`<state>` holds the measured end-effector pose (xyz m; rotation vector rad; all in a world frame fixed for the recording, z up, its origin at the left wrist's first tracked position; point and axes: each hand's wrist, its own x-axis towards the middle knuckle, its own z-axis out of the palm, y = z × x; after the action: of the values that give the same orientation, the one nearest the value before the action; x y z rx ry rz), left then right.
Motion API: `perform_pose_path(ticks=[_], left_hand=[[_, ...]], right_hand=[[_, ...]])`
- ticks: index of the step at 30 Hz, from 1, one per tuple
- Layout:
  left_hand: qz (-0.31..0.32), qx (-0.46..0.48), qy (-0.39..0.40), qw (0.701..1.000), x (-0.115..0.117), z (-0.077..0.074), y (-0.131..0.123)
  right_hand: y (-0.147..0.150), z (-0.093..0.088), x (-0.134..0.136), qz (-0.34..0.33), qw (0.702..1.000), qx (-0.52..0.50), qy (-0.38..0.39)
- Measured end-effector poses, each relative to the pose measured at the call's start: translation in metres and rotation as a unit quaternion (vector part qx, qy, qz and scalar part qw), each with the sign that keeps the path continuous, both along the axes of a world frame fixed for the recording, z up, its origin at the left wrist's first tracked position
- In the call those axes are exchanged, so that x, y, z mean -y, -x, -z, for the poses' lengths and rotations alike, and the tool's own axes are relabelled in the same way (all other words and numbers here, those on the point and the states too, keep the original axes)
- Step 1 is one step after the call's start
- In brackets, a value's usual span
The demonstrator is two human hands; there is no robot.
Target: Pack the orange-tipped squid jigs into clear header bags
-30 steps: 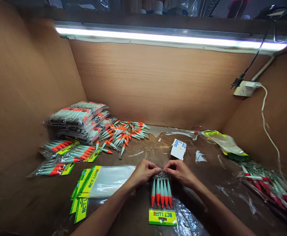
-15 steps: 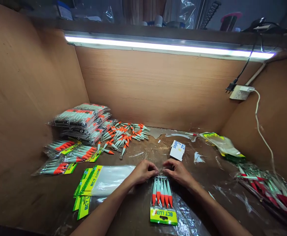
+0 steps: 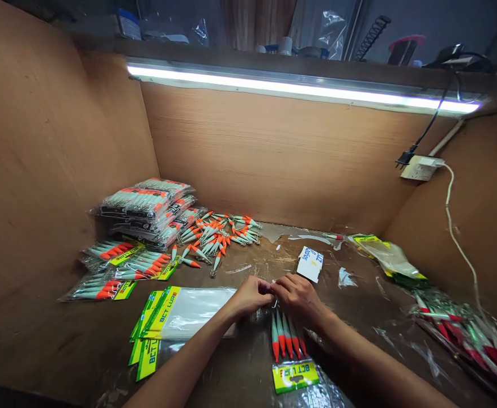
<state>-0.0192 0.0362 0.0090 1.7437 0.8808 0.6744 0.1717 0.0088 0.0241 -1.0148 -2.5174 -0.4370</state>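
Note:
A clear plastic packet of fishing lures [image 3: 289, 340] lies before me, its green-and-yellow BCT LURE header toward me. Inside, several pale lures with orange ends rest side by side. At the packet's far end, my left hand [image 3: 250, 297] is closed, thumb and fingers pinching the plastic edge. My right hand [image 3: 296, 297] is also closed there, its fingertips meeting the left ones and its palm covering the upper right of the packet. Exactly how the edge sits between the fingers is hidden. Left of my left hand lie flat BCT LURE bags [image 3: 201, 309].
Filled packets [image 3: 120, 272] and stacked bundles [image 3: 146, 207] stand at the left wall. Loose lures [image 3: 214, 235] are heaped at the back. A white card [image 3: 310, 264] sits beyond my hands. Rightward are more bags [image 3: 384, 255], red-and-white lures [image 3: 464, 328] and a hanging cable [image 3: 450, 209].
My right hand has moved left and turned over the packet's far end, so the fingertips of both hands now meet. The packet shows slightly further right, and the whole view has shifted a little.

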Motion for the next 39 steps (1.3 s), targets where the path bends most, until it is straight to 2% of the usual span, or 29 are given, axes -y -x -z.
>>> perform_pose_path(ticks=[6, 11, 13, 15, 18, 23, 27, 34, 39], left_hand=[[0.01, -0.003, 0.018, 1.0, 0.006, 0.0, 0.001], [0.022, -0.025, 0.025, 0.999, 0.015, 0.0, -0.002], [0.015, -0.024, 0.026, 0.999, 0.016, -0.001, -0.004], [0.004, -0.019, 0.024, 1.0, 0.015, -0.003, -0.006], [-0.001, -0.013, 0.016, 1.0, 0.014, -0.003, -0.008], [-0.006, -0.018, -0.007, 1.0, 0.014, 0.001, -0.009], [-0.011, -0.021, -0.019, 1.0, 0.016, -0.003, -0.009], [-0.011, -0.02, -0.035, 0.999, 0.021, -0.018, -0.007], [-0.013, -0.039, -0.025, 0.999, 0.019, -0.018, -0.003]], right_hand=[[0.005, -0.005, -0.008, 0.053, 0.999, -0.011, 0.006], [-0.018, -0.012, -0.006, 0.124, 0.988, -0.09, 0.004], [-0.028, -0.017, 0.005, 0.118, 0.982, -0.146, 0.016], [-0.031, -0.021, 0.019, 0.066, 0.983, -0.169, 0.035], [-0.022, -0.02, 0.036, 0.011, 0.993, -0.112, 0.038], [-0.002, -0.016, 0.033, 0.042, 0.999, -0.005, 0.008], [0.003, -0.019, 0.024, 0.064, 0.996, 0.053, -0.01], [0.008, -0.022, 0.026, 0.13, 0.991, 0.015, -0.006], [0.011, -0.02, 0.022, 0.163, 0.987, -0.013, -0.004]])
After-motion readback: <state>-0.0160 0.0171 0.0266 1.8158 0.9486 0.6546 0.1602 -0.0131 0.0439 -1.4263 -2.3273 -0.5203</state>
